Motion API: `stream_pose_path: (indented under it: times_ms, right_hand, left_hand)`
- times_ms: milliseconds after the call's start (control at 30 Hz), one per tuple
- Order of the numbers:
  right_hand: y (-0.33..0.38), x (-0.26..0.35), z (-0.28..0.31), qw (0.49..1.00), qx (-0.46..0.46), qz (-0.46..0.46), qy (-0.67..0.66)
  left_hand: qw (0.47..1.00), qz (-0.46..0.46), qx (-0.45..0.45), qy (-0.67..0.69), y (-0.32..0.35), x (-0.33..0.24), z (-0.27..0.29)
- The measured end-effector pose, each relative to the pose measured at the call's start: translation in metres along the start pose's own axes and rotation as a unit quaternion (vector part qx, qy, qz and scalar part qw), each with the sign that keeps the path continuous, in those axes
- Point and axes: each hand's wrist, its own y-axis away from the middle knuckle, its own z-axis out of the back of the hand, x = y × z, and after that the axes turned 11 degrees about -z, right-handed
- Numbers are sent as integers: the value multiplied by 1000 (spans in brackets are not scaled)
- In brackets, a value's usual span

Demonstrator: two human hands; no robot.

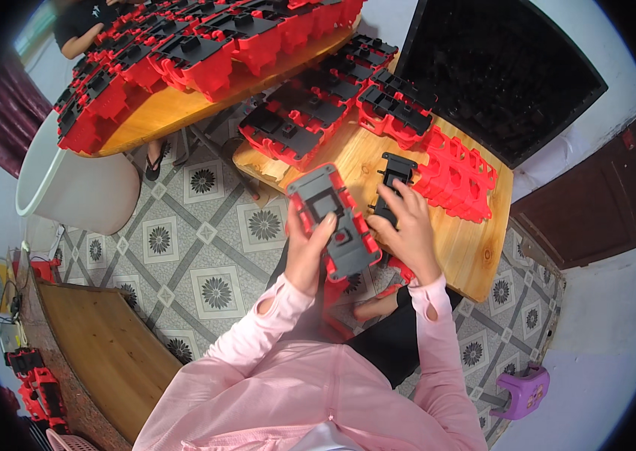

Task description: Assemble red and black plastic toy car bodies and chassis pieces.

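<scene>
My left hand [305,254] holds a plastic assembly [321,201], a long grey-black plate seated in a red frame. The thumb lies across its face beside a small opening, and the assembly is tilted above the near edge of the small wooden table [472,252]. To its right, my right hand [413,229] has its fingers bent over a loose black plastic plate [398,165] at the table. The fingers cover the plate's lower part, and its underside is hidden. Right beside this plate stand several bare red plastic frames [457,177] in a block.
Red-and-black assemblies [288,128] fill the far side of this table. More crowd a larger wooden table [152,113], where another person's arm [83,41] shows. A white tub [81,180] stands left, a dark panel [498,75] leans behind, and a purple stool [525,392] sits lower right.
</scene>
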Motion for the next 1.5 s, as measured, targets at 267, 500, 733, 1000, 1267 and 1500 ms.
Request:
stream_pose_path:
  times_ms: [267, 500, 733, 1000, 1267, 1500]
  right_hand:
    - [34, -27, -3, 993, 1, 5, 116]
    - [42, -57, 34, 996, 47, 68, 14]
    - [47, -61, 32, 996, 48, 68, 38]
    - [35, -59, 43, 974, -210, 79, 39]
    - [-63, -79, 52, 881, -147, -180, 413]
    - [-46, -123, 63, 863, -278, -105, 409]
  left_hand:
    - [992, -35, -81, -94, -73, 62, -31]
    - [927, -56, -196, -314, -143, 106, -81]
    - [912, -41, -240, -329, -154, 121, -109]
    - [799, -293, 94, -516, -22, 116, -52]
    - [737, -263, 227, -580, -29, 129, -85]
    - [744, -320, 257, -527, -34, 142, -97]
